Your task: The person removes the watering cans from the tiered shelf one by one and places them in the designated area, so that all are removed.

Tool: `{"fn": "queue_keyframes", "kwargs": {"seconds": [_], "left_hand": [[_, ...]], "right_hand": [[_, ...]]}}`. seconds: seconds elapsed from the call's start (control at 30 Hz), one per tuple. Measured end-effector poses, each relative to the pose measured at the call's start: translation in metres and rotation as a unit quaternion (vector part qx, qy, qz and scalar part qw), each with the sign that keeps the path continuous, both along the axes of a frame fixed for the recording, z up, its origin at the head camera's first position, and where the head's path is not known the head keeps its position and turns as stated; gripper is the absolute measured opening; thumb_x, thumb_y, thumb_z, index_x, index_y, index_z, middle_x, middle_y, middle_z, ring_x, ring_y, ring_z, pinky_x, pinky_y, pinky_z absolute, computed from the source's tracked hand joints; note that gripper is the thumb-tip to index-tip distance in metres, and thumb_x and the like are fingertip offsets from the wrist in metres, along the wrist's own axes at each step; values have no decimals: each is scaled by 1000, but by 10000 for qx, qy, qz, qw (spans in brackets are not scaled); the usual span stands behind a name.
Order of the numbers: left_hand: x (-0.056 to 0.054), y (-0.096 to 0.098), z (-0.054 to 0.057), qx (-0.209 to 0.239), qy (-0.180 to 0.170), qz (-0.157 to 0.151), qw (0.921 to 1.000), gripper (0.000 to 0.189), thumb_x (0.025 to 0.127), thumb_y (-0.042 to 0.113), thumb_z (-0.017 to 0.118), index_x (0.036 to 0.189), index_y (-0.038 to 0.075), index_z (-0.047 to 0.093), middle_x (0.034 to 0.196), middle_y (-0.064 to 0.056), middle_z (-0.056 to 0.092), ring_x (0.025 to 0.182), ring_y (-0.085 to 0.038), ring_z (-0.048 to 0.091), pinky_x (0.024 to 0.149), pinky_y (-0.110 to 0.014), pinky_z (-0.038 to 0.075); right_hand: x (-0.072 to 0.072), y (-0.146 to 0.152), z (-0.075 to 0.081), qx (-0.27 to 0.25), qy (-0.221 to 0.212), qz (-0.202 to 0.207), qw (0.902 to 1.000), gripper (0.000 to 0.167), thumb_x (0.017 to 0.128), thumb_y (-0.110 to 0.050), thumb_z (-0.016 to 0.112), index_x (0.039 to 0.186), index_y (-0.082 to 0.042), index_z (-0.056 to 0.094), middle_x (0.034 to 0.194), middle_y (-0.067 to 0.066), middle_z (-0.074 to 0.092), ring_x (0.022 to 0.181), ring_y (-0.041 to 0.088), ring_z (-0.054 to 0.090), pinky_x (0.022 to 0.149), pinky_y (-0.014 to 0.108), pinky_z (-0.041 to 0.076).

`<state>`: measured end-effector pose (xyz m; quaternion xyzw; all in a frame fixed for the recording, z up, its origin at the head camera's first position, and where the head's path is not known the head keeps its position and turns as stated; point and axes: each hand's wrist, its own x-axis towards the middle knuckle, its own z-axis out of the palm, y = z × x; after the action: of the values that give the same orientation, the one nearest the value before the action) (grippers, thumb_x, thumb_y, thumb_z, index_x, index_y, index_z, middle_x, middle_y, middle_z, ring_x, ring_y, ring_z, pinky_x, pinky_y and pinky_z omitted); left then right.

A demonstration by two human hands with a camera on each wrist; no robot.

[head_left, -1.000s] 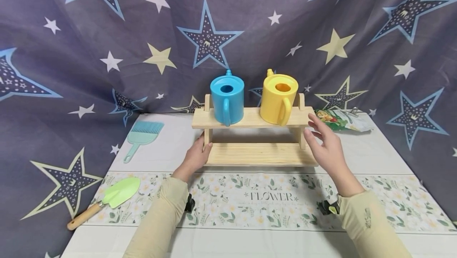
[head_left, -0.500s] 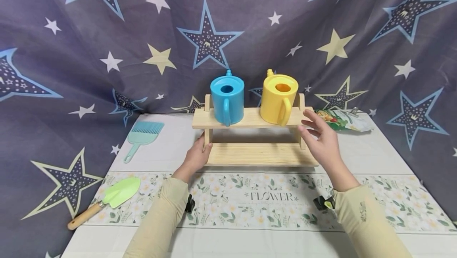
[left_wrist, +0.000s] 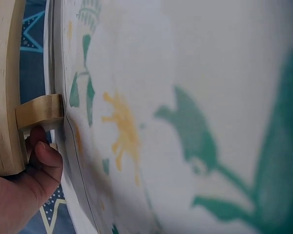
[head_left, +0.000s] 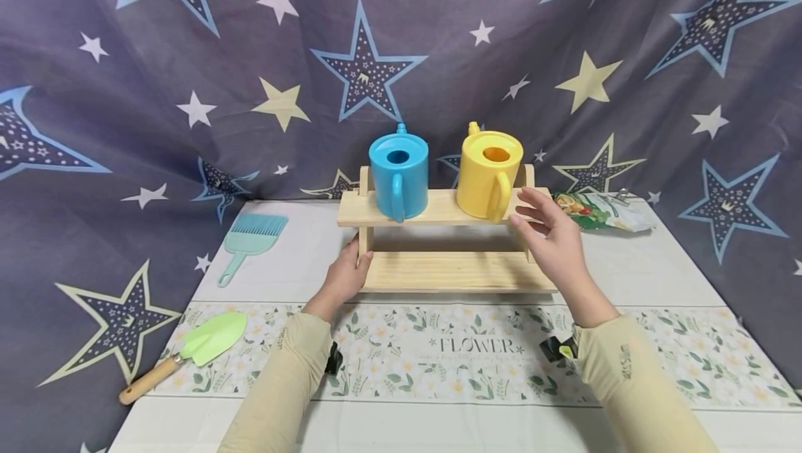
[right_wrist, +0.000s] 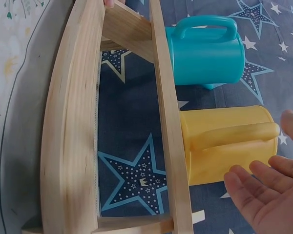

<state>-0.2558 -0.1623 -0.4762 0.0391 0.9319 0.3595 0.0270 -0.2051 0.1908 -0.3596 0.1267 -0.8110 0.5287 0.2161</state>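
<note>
Right hand [head_left: 554, 234] shifted inward at right end of wooden shelf [head_left: 451, 272], fingers parted, nothing held, yellow watering can [head_left: 482, 178] on top board [head_left: 442, 208] seemingly brought within reach; left upright [head_left: 366, 239] gripped by left hand [head_left: 346, 272].

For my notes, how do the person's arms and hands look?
The left hand and right hand are ungloved. Both beige sleeves carry small dark lettering; a black device shows at each wrist, the right one with a yellow-green patch.

The head view looks forward and down across the desk [head_left: 476, 422]; both wrist views, turned sideways, share its two-tier wooden shelf [head_left: 457, 272] from nearer.
</note>
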Motion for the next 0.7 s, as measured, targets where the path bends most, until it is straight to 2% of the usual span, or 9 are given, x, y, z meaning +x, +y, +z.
{"fn": "queue_keyframes", "kwargs": {"seconds": [0.17,0.23,0.47,0.7], "left_hand": [[0,1,0,-22,-11,8,10000,61,105,33,38,158,13,15,152,-21,32,136,-39,38,110,-55,31],[0,1,0,-22,-20,22,10000,60,105,33,38,158,14,15,152,-21,32,136,-39,37,110,-55,31],[1,0,-1,-15,-56,48,10000,60,105,33,38,158,16,16,153,-19,32,137,-39,37,109,-56,31],[0,1,-1,-23,-1,51,10000,60,105,33,39,157,14,16,151,-21,34,135,-40,39,108,-57,33]], "right_hand": [[-6,1,-3,-105,-51,27,9999,48,93,-8,67,138,-2,52,134,16,57,114,33,61,88,17,48],[-8,2,-5,-174,-44,59,9998,48,93,-10,68,139,-4,53,134,14,58,114,31,61,86,15,47],[-11,-3,-5,-221,-23,109,9997,48,94,-13,68,138,-5,53,133,13,59,113,37,60,87,17,50],[-13,-8,-2,-281,-138,100,9995,47,93,-10,68,137,-3,54,132,14,59,113,32,61,86,16,49]]}}
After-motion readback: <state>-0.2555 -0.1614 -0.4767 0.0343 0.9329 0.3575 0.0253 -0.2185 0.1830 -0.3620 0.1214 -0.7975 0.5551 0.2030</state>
